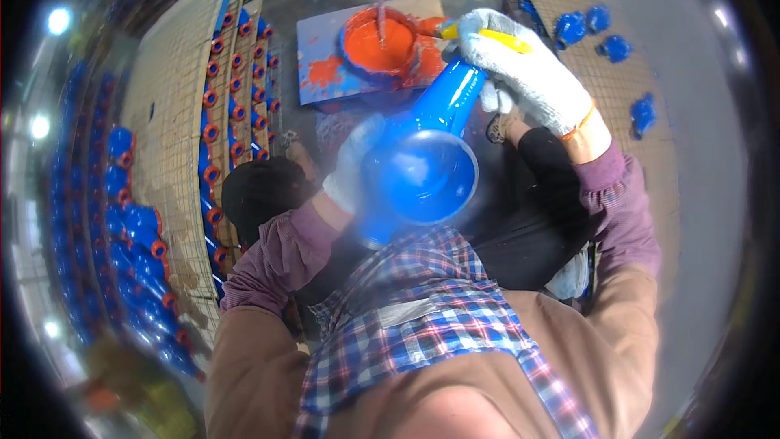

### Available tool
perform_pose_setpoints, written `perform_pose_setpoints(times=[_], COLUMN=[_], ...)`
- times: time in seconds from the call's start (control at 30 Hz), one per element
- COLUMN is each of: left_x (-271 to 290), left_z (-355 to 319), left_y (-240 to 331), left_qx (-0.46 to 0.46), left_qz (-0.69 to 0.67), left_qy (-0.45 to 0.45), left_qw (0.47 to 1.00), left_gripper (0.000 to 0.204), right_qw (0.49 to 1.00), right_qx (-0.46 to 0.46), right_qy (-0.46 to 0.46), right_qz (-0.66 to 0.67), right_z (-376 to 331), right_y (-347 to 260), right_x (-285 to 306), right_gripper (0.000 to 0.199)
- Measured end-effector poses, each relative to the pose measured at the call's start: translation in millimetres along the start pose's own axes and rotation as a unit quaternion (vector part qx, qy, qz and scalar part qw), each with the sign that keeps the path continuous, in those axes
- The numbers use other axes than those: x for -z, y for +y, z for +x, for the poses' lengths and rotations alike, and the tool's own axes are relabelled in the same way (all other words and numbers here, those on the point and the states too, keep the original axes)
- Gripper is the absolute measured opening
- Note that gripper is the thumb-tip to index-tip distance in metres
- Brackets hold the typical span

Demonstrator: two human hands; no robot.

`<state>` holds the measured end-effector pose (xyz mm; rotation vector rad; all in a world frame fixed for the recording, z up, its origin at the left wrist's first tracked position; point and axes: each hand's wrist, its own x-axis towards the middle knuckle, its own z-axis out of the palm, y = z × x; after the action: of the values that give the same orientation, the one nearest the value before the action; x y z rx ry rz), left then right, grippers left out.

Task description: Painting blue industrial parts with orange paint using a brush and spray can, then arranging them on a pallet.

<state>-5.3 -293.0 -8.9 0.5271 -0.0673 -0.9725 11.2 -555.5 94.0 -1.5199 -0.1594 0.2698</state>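
In front of my lap is a glossy blue pipe fitting (451, 97) with a wide round mouth (426, 175) facing up toward me. My left hand (355, 161), in a white glove, is closed on its left side; the fingers are partly hidden and blurred. A yellow-handled paintbrush (505, 39) is gripped in my white-gloved right hand (520, 65), at the fitting's far end. The brush's orange-red tip points left, beside a round bucket (349, 55) of orange-red paint (386, 42). An upright stick (379, 0) stands in that paint.
The bucket rests on a paint-splashed board (317, 32). On the left, racks hold rows of blue fittings (210, 132) with red-orange ends, beside a mesh-covered panel (166, 114). Several loose blue pieces (615, 49) lie on a mesh-topped surface (642, 81) at the right.
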Motion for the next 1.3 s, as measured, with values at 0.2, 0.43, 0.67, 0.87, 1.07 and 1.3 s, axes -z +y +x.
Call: perform_pose_setpoints(times=[0.2,0.43,0.67,0.87,1.07,1.3], left_x=[11.1,38.3,67.5,64.7,59.1,74.2], left_z=[-13.2,-9.3,-26.8,-33.5,-32.4,-1.9], left_y=[17.0,43.0,27.7,26.7,17.7,-19.1], left_qx=[-0.085,-0.093,-0.154,-0.136,-0.245,-0.191], left_qz=[-0.067,-0.174,-0.258,-0.284,0.276,-0.046], left_qy=[0.033,-0.100,-0.078,0.071,0.117,0.148], left_qw=[0.994,0.975,0.951,0.946,0.922,0.969], left_gripper=[0.063,0.064,0.070,0.085,0.073,0.073], right_qw=[0.984,0.966,0.963,0.960,0.832,0.965], right_qx=[0.027,0.008,0.017,0.091,0.316,0.135], right_qy=[0.088,0.194,0.255,0.263,0.201,0.050], right_qz=[0.156,0.172,0.083,0.026,-0.409,-0.221], right_z=[32.2,37.3,66.4,74.5,14.8,-35.7], right_y=[72.3,119.6,136.7,125.2,127.2,172.5], right_x=[-17.0,5.6,-8.1,-34.0,-79.5,-85.4], right_gripper=[0.050,0.062,0.045,0.020,0.017,0.012])
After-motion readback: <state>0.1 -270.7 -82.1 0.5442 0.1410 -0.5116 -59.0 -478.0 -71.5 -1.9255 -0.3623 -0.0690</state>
